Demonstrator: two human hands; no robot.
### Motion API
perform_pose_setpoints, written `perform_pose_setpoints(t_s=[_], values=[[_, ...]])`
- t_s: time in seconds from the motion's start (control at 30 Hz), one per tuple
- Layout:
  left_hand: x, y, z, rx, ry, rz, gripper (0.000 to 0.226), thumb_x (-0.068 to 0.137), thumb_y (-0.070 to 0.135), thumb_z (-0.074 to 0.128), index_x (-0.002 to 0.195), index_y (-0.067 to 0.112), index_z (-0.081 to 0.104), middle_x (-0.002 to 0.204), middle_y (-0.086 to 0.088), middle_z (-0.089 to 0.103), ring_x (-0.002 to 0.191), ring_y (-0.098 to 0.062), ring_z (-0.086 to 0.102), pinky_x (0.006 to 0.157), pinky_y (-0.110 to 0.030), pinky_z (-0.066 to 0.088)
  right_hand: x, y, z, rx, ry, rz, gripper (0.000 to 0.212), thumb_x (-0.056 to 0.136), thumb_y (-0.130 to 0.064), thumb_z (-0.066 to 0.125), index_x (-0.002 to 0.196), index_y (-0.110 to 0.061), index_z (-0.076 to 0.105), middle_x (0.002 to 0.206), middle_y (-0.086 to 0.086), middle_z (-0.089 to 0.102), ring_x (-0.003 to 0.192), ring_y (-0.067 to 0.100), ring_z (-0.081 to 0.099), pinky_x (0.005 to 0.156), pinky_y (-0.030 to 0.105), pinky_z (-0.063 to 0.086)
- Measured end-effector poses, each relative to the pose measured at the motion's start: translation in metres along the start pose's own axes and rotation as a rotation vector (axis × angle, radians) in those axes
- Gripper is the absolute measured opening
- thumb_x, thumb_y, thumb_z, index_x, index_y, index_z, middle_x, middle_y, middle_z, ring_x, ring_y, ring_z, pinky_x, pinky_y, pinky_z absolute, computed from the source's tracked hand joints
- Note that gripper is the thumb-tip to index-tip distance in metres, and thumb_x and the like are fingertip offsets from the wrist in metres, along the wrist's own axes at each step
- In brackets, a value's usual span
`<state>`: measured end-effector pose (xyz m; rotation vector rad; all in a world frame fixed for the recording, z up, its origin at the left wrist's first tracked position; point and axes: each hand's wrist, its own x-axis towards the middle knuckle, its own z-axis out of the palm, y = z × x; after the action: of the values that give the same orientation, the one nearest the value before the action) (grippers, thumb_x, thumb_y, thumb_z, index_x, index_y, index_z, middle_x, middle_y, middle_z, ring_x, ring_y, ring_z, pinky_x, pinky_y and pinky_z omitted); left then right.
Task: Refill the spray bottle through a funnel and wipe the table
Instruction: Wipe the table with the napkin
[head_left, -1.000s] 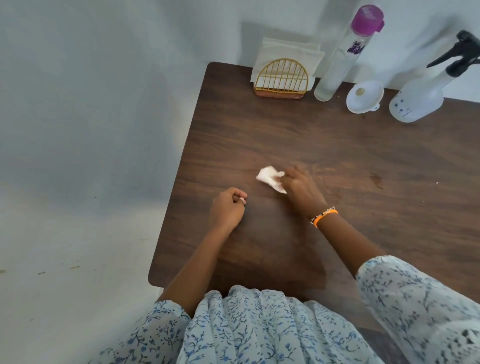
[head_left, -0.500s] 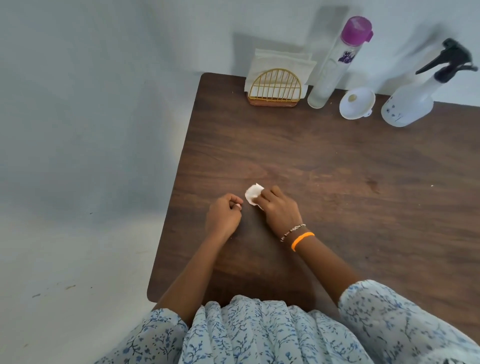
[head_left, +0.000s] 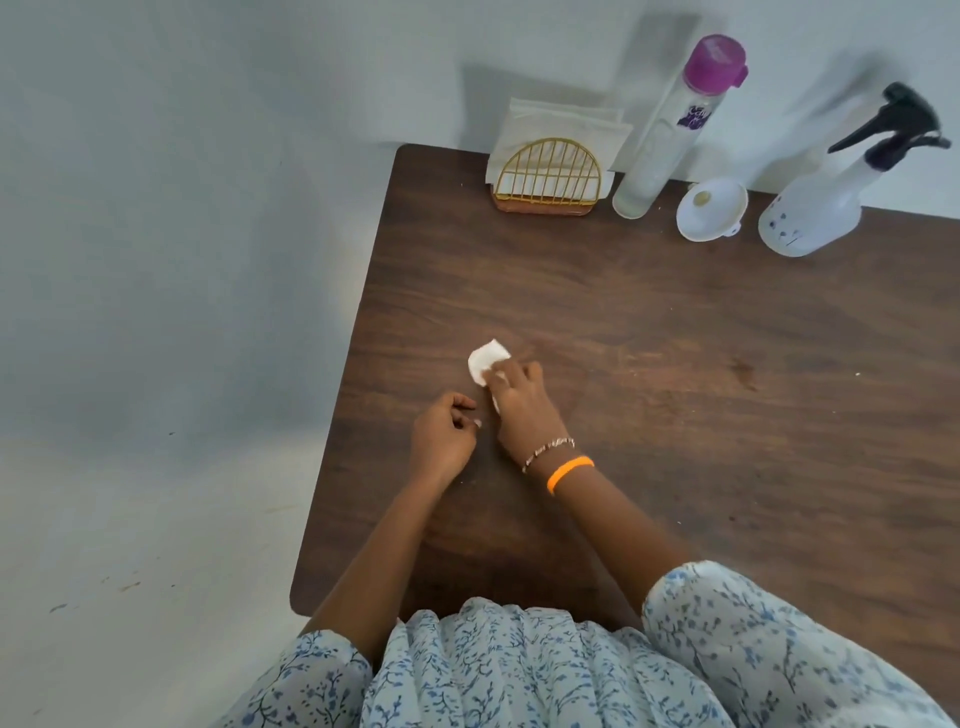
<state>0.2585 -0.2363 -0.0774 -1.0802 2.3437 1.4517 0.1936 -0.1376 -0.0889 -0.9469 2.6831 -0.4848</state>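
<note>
Pressing a crumpled white tissue (head_left: 487, 361) onto the brown surface (head_left: 675, 389), the right hand (head_left: 522, 402) pinches it; the left hand (head_left: 441, 439) rests curled, empty, beside. Spray bottle (head_left: 815, 213) and funnel (head_left: 710, 208) stand at the far edge.

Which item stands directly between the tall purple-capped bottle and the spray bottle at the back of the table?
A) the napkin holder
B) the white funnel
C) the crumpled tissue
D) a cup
B: the white funnel sits between the purple-capped bottle and the spray bottle on the table.
</note>
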Motion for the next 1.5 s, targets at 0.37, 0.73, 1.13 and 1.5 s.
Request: perform_pose_setpoints(t_s=[0.37,0.73,1.13,1.5], values=[[0.003,-0.008,-0.005,0.035,-0.046,0.045,0.032,0.074,0.006,0.074,0.100,0.014,0.057,0.067,0.005,0.056,0.062,-0.002,0.051,0.057,-0.010,0.035,-0.002,0.063,-0.035,-0.123,0.097,0.254,0.028,0.082,-0.002,0.052,0.108,-0.006,0.063,0.112,0.016,0.058,0.110,0.035,0.047,0.072,0.041,0.045],[-0.001,-0.014,-0.006,-0.010,-0.001,0.122,0.067,0.071,0.007,0.075,0.129,0.015,0.042,0.066,0.008,0.050,0.064,-0.005,0.050,0.065,-0.013,0.036,-0.021,-0.005,-0.005,-0.236,0.070,-0.149,0.029,0.070,-0.019,0.045,0.085,-0.018,0.070,0.081,0.001,0.066,0.083,0.016,0.052,0.038,0.022,0.038],[-0.003,-0.018,0.001,0.108,-0.070,0.167,0.095,0.067,0.015,0.081,0.144,0.017,0.026,0.085,-0.002,0.048,0.081,-0.015,0.049,0.085,-0.030,0.045,0.028,0.042,-0.023,-0.113,0.166,0.226,0.031,0.085,-0.006,0.048,0.112,-0.011,0.062,0.121,0.014,0.056,0.113,0.035,0.045,0.079,0.043,0.050],[-0.005,-0.021,0.007,0.110,-0.034,0.139,0.097,0.067,0.014,0.081,0.145,0.018,0.025,0.086,-0.001,0.048,0.083,-0.015,0.050,0.076,-0.022,0.038,-0.034,0.068,-0.007,-0.293,0.227,-0.168,0.021,0.075,-0.020,0.053,0.083,-0.016,0.071,0.083,0.001,0.068,0.075,0.026,0.057,0.056,0.029,0.048]])
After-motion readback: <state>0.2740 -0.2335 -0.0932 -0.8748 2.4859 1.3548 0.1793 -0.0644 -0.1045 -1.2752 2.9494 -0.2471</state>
